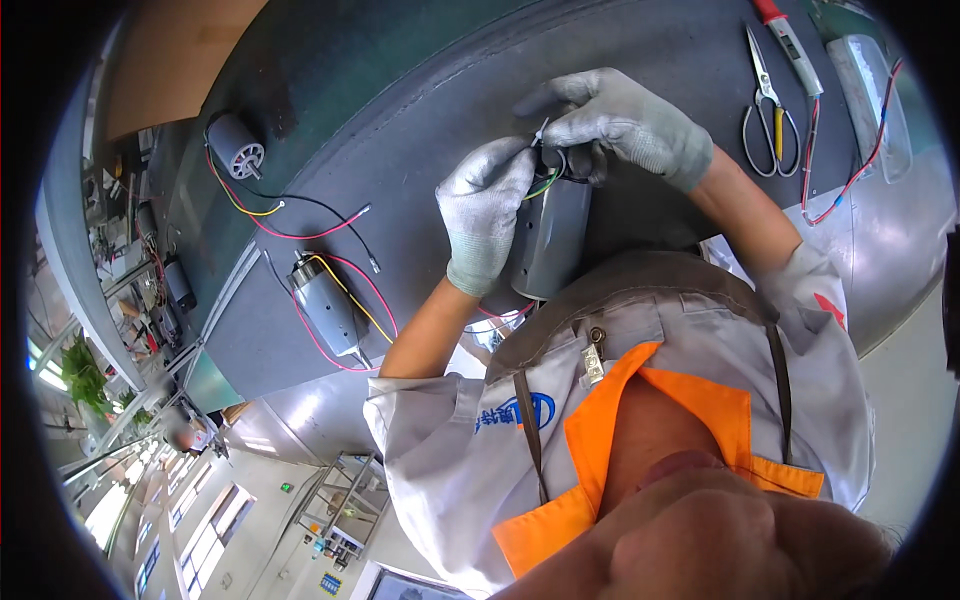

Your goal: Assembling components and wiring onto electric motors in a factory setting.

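Head view: the gloved right hand [630, 125] pinches a thin white strip [541, 131] at its fingertips. The gloved left hand [485, 205] has bent fingers beside the strip; its grip cannot be told. The grey motor [555, 235] lies between the hands and the body. Scissors [766, 96] lie right of the right hand.

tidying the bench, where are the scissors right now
In the head view, the scissors lie at upper right on the dark work surface, between the gloved right hand and the red-ended tool.
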`<state>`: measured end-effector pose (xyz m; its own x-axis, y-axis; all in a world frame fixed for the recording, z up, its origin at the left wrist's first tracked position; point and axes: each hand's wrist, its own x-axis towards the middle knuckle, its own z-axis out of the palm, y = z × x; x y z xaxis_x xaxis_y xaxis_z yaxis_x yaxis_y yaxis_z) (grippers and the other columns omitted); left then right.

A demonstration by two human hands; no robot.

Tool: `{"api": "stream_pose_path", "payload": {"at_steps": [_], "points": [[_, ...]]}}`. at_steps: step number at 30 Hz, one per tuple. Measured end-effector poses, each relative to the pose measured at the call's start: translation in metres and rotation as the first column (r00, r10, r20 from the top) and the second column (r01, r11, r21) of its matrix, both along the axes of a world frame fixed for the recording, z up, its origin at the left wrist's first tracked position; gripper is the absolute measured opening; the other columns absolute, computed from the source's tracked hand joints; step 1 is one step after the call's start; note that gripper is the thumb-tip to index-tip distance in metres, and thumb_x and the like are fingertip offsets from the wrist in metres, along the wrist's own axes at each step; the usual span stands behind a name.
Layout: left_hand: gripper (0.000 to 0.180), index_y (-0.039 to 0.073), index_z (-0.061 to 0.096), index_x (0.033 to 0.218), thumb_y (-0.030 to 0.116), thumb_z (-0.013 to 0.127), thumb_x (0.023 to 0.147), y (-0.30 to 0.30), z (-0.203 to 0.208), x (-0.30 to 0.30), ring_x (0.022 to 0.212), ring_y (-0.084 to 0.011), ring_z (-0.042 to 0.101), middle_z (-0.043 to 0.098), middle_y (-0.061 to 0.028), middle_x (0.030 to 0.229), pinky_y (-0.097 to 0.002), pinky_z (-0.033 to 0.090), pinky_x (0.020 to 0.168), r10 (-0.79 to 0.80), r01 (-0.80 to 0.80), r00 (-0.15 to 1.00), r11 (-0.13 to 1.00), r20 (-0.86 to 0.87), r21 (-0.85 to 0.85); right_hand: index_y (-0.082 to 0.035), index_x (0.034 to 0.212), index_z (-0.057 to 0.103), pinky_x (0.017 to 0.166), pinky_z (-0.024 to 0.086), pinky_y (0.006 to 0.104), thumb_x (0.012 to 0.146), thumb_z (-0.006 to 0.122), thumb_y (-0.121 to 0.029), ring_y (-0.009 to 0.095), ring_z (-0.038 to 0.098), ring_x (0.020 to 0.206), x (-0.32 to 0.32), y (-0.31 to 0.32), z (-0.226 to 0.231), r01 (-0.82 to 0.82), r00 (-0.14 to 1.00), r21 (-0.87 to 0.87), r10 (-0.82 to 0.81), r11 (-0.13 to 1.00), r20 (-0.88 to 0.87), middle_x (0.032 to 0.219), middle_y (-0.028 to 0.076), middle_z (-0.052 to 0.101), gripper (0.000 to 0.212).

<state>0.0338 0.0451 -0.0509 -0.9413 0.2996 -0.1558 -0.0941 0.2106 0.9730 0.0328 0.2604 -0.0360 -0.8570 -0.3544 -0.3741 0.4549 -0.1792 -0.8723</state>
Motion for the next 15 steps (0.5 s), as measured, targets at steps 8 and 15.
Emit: {"api": "stream_pose_path", "payload": {"at_steps": [8, 15], "points": [[0.014, -0.003, 0.073, 0.103, 0.005, 0.072, 0.092, -0.028, 0.030, 0.004, 0.075, -0.0045, 0.057, 0.067, 0.0015, 0.086, -0.0206, 0.048, 0.068, 0.287, -0.282, 0.945, 0.958, 0.156, -0.050, 0.007, 0.128, 0.060, 0.057, 0.054, 0.0266, 0.088, 0.066, -0.018, 0.012, 0.064, 0.065, -0.045, -0.041, -0.015, -0.223, 0.973, -0.026, 0.222, 0.974, -0.057, 0.083, 0.009, 0.069, 0.047], [0.010, -0.004, 0.073, 0.097, 0.002, 0.073, 0.088, -0.035, 0.001, 0.007, 0.081, -0.0096, 0.061, 0.071, -0.0055, 0.089, -0.0263, 0.052, 0.075, 0.408, -0.432, 0.887, 0.899, -0.217, -0.073, 0.002, 0.125, 0.064, 0.057, 0.055, 0.0270, 0.093, 0.064, -0.014, 0.011, 0.064, 0.065, -0.055, -0.064, -0.026, -0.271, 0.957, -0.064, 0.262, 0.960, -0.122, 0.084, 0.007, 0.068, 0.036]]}}
